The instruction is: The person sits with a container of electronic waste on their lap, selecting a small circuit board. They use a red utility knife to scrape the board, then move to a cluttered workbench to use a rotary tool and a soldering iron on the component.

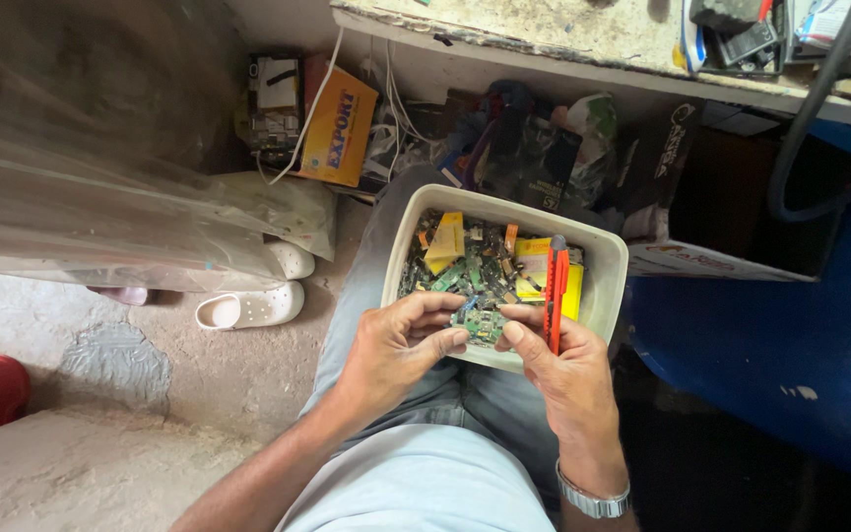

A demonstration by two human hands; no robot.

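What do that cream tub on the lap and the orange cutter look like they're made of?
The tub looks like moulded plastic: smooth, matte cream walls with rounded corners. The cutter, held in the right hand, seems glossy orange plastic; whether its blade is out cannot be told.

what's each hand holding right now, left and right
Left hand: closed on a small green circuit board.
Right hand: closed on the same board, with an orange utility knife held too.

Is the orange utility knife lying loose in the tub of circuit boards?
No, the right hand holds the orange utility knife upright while both hands pinch a small green circuit board over the beige tub.
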